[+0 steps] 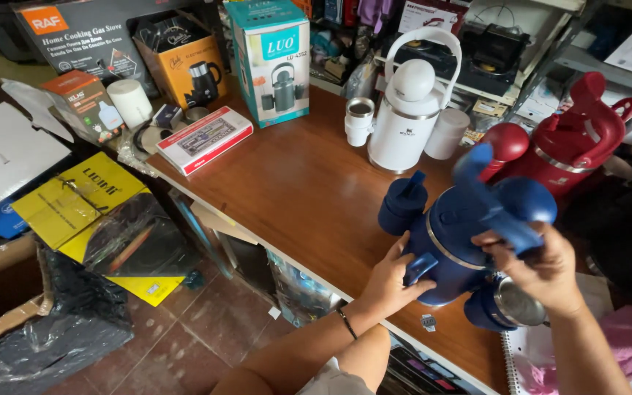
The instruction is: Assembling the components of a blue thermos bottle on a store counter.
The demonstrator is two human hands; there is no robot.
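Note:
A dark blue insulated jug (453,232) with a big handle stands at the near edge of the brown wooden table (309,190). My left hand (393,276) grips its lower left side, fingers around a small blue side clip. My right hand (534,269) holds the jug's blue handle at the top right. A blue cup (402,205) stands just left of the jug. Another blue cup with a steel inside (508,304) lies below my right hand.
A white jug (406,110) with two white cups stands at the table's back, a red jug (578,139) to the right. Boxes (272,58) and a flat white-red box (205,137) fill the left end. Yellow packages (89,201) lie on the floor; a notebook (524,358) sits near right.

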